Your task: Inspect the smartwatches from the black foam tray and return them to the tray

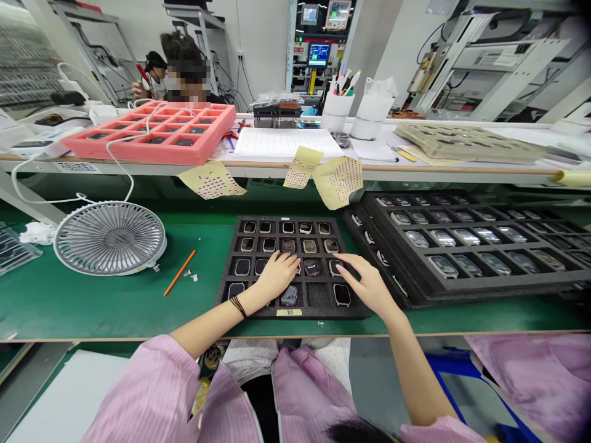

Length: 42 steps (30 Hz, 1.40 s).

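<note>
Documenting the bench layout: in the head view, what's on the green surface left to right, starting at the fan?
Fan → orange stick → black foam tray → stacked black trays. The left hand and right hand overlap the foam tray, so they're left out.

At centre, a black foam tray [319, 295] holds square watch-like pieces [342, 295]; the left hand [278, 275] reaches over its middle; the right hand [364, 282] is at its right edge; stacked black trays [508, 284] sit at right; a round fan [111, 237] and orange stick [180, 274] lie at left.
</note>
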Each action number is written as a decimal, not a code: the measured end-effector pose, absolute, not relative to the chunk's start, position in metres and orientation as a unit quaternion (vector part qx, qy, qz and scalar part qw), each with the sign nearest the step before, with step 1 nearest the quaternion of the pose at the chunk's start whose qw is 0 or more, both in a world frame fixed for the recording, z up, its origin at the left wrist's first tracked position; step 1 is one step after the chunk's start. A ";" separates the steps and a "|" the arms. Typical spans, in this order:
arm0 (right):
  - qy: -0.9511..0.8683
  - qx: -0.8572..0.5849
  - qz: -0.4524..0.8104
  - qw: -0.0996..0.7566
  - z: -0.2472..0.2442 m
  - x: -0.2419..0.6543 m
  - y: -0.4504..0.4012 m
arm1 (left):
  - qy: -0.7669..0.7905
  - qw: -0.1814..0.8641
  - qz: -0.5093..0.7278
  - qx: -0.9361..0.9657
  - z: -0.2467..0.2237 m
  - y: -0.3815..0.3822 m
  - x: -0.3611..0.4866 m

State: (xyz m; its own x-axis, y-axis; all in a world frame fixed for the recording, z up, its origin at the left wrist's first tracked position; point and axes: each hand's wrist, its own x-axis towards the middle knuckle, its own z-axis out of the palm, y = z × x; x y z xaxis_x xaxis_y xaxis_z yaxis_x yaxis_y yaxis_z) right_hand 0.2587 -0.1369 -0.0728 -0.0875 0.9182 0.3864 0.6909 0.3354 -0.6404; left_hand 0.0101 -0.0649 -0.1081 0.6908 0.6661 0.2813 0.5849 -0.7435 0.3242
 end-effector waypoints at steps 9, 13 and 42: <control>-0.706 -0.588 0.111 0.379 -0.081 0.261 -0.157 | 0.330 0.104 0.179 0.921 -0.093 -0.062 0.000; -0.681 -0.607 0.103 0.396 -0.091 0.269 -0.171 | 0.443 0.062 0.204 0.871 -0.063 -0.050 -0.048; -0.819 -0.478 0.034 0.316 -0.123 0.098 -0.187 | 0.782 0.007 0.038 0.623 -0.101 -0.067 -0.209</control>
State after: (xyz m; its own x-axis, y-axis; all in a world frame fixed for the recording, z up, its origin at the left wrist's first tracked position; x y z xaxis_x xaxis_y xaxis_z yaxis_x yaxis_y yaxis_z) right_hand 0.0983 -0.1867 -0.1234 -0.3432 0.8039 0.4857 0.7609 0.5411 -0.3580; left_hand -0.2089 -0.0671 -0.1008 -0.2247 0.9738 0.0352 0.9727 0.2220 0.0681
